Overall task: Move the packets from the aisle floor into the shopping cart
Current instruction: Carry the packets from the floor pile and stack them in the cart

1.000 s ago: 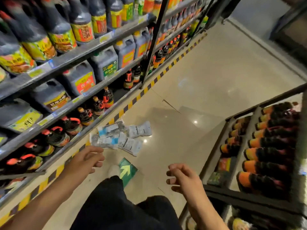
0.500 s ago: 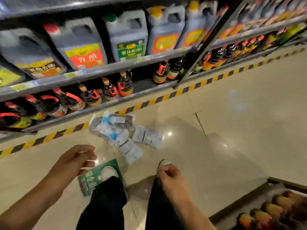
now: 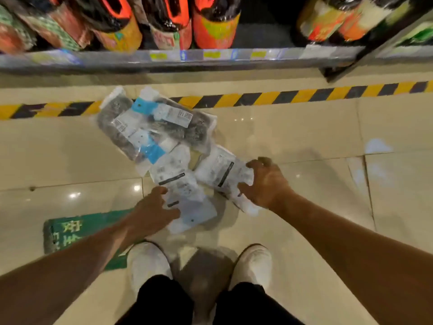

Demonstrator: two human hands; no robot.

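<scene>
Right hand (image 3: 264,184) fingers curl around one white packet (image 3: 222,174); left hand (image 3: 154,209) presses spread fingers on another (image 3: 187,207). Both lie on the floor (image 3: 304,141) (cart unseen). Slick film could slip when lifted.

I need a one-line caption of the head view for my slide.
Both hands reach the packets on the floor: right hand grips one packet, left hand touches another.
</scene>
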